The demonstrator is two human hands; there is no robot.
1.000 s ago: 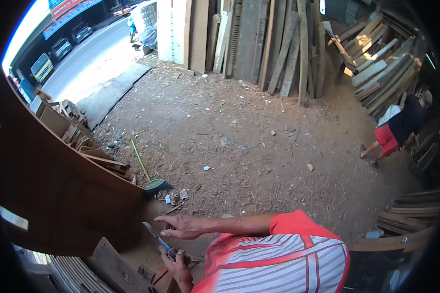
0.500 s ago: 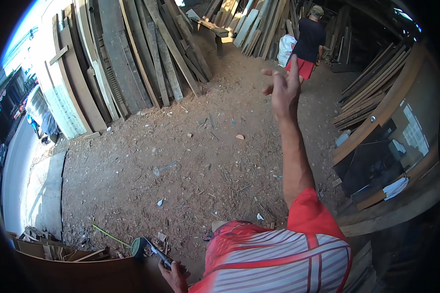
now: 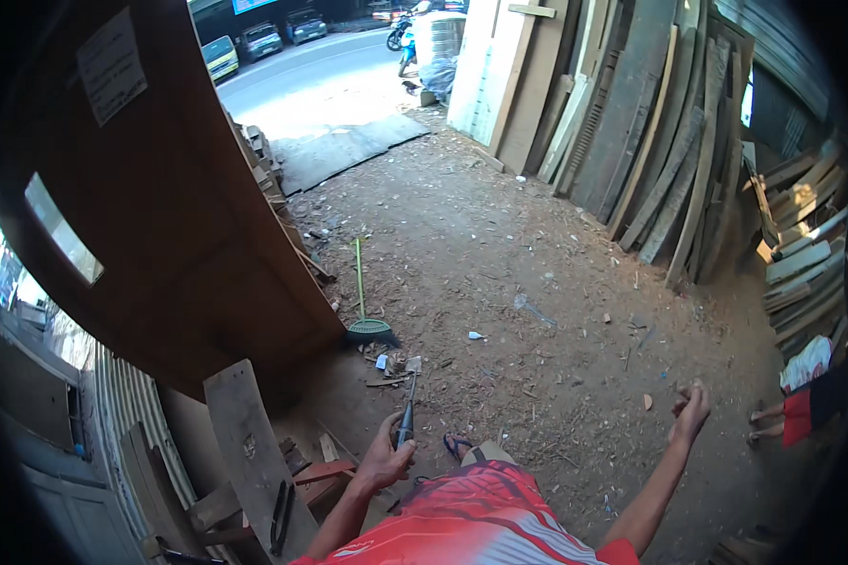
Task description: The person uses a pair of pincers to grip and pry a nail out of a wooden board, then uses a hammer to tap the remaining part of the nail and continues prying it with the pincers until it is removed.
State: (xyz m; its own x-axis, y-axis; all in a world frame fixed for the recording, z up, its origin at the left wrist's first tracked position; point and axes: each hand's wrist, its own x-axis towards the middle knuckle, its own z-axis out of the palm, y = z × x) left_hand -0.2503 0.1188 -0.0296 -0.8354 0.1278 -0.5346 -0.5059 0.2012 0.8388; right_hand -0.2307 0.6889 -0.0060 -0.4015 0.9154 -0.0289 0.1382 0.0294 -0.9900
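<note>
In my left hand (image 3: pixel 386 460) is a screwdriver (image 3: pixel 405 428) with a dark handle and a thin metal shaft pointing away from me. My fingers are wrapped round its handle. A green broom (image 3: pixel 369 330) with a yellow-green stick lies on the ground beyond the tool's tip. My right hand (image 3: pixel 693 412) is held out to the right over the littered ground, fingers loosely bent and apart, with nothing visible in it. Below my left forearm are wood offcuts (image 3: pixel 322 471) and a leaning grey board (image 3: pixel 247 424).
A large brown wooden door (image 3: pixel 160 235) stands on the left. Long planks (image 3: pixel 622 122) lean along the far right side. Wood chips cover the ground (image 3: pixel 499 273). Another person's red shorts (image 3: pixel 797 419) show at the right edge, beside a white sack (image 3: pixel 807 363). A road (image 3: pixel 301 66) runs beyond.
My view has swung left toward the door and road. My right arm, raised with a finger pointing before, is lower with fingers bent. The screwdriver is still in my left hand.
</note>
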